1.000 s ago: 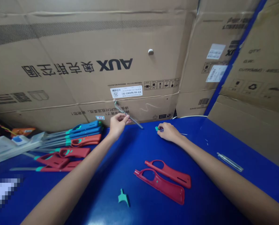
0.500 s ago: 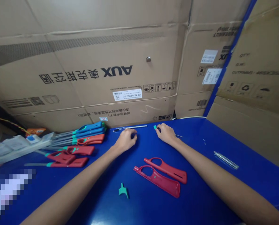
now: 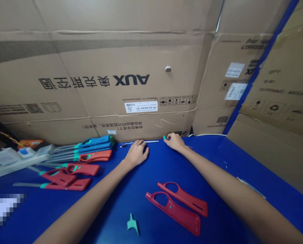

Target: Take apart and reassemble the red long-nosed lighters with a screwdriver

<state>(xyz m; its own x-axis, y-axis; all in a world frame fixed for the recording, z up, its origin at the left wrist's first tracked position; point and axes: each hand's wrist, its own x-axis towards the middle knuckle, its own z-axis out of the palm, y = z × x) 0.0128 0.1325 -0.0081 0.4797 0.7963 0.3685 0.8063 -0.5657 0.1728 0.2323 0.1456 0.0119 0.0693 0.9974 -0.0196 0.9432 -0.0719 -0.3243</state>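
Observation:
At the back of the blue table, my left hand (image 3: 137, 152) lies over a thin metal rod (image 3: 153, 141) with a dark wire end, its fingers bent and apart. To its right, my right hand (image 3: 175, 141) is closed on a small green piece (image 3: 164, 138) that sticks out at the fingertips. Nearer to me lie two red handle halves, one with its hollow side up (image 3: 182, 217), the other with a slot (image 3: 192, 200). A green trigger piece (image 3: 133, 224) rests to their left.
Several red and blue lighters (image 3: 95, 140) lie at the left beside a white power strip (image 3: 21, 163). Large cardboard sheets (image 3: 103, 105) stand behind the table. A clear tube (image 3: 253, 188) lies partly behind my right forearm.
My left hand has come down onto the rod. My right hand still has the green piece. The view has shifted, so the handle halves and trigger appear lower.

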